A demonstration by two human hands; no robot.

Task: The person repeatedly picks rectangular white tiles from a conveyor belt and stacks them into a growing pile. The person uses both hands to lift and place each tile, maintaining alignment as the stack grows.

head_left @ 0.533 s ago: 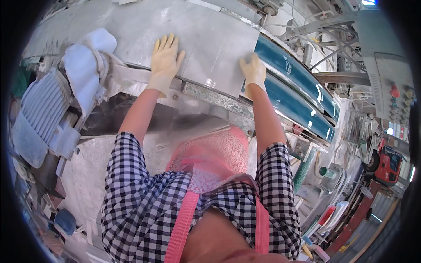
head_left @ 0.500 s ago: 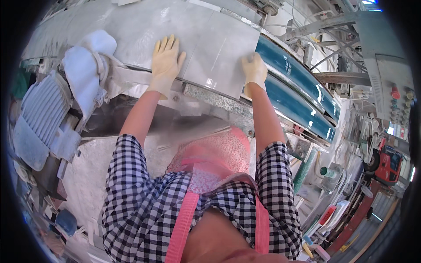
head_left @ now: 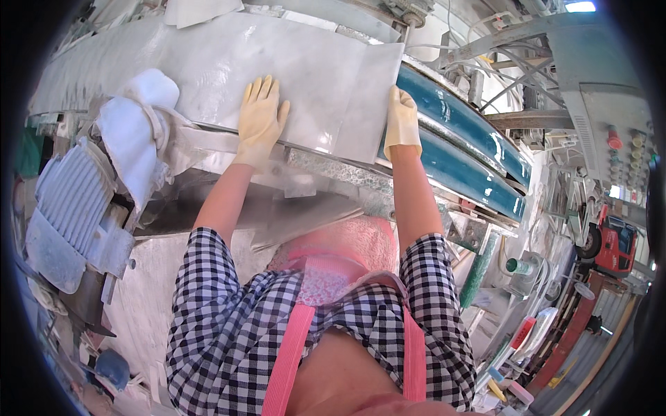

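A long, pale grey sheet (head_left: pixel 305 76) with a glossy surface lies across the bench in front of me. My left hand (head_left: pixel 261 121), in a cream rubber glove, rests flat on it with the fingers stretched out. My right hand (head_left: pixel 402 121), gloved alike, is closed on the sheet's right edge, the fingers bent and partly hidden. A faint crease or seam crosses the sheet short of that edge. Just beyond my right hand, wet-looking blue surfaces (head_left: pixel 461 163) run off to the right in two bands.
White cloths (head_left: pixel 132 114) hang over the bench's near side at left, beside a ribbed, dust-covered machine housing (head_left: pixel 73 201). Farther right stand a control panel with buttons (head_left: pixel 617 132), a metal frame (head_left: pixel 531 121) and a red vehicle (head_left: pixel 616 243). Another pale piece (head_left: pixel 201 10) lies at the far edge.
My right hand has turned and its fingers now close on the sheet's edge. That edge sits slightly farther left in view. The left hand stays flat on the sheet.
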